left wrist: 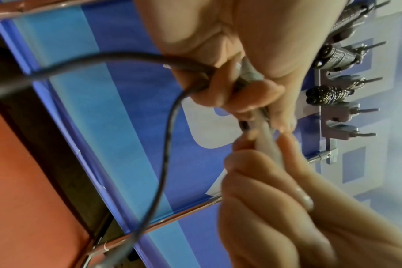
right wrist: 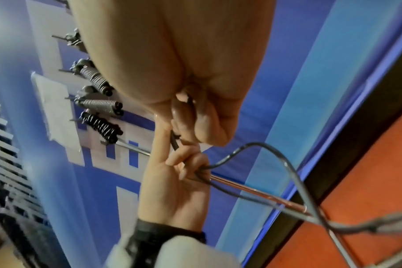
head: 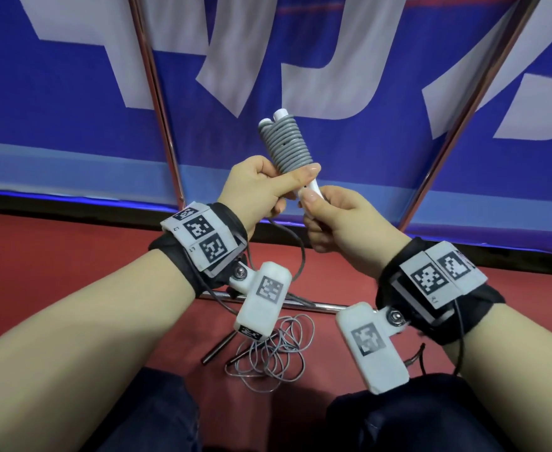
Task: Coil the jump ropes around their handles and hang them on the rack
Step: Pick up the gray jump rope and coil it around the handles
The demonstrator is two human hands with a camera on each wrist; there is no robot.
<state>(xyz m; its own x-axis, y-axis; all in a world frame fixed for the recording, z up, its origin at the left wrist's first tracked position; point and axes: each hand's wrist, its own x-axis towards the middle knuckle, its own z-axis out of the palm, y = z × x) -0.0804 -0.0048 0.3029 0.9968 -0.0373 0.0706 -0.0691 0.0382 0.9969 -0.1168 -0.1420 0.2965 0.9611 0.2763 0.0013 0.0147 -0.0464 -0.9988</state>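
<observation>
Two white jump-rope handles point(head: 314, 186) stand side by side, tilted up towards the banner, with grey rope coil point(head: 286, 141) wound tightly round their upper part. My left hand point(head: 277, 187) grips them just below the coil, thumb pressed on the lowest turns. My right hand point(head: 320, 212) holds the lower ends of the handles point(left wrist: 267, 145). The free rope point(left wrist: 170, 127) trails from my left hand point(left wrist: 218, 81) down to a loose pile point(head: 268, 357) on the floor. The rack point(left wrist: 326, 112) hangs on the banner with coiled ropes point(right wrist: 99, 105) on its pegs.
A blue and white banner point(head: 72, 93) stands close ahead behind slanted metal poles point(head: 157, 102). A metal bar point(head: 304, 305) lies across the red floor point(head: 39, 262) below my wrists. My knees in dark trousers fill the bottom edge.
</observation>
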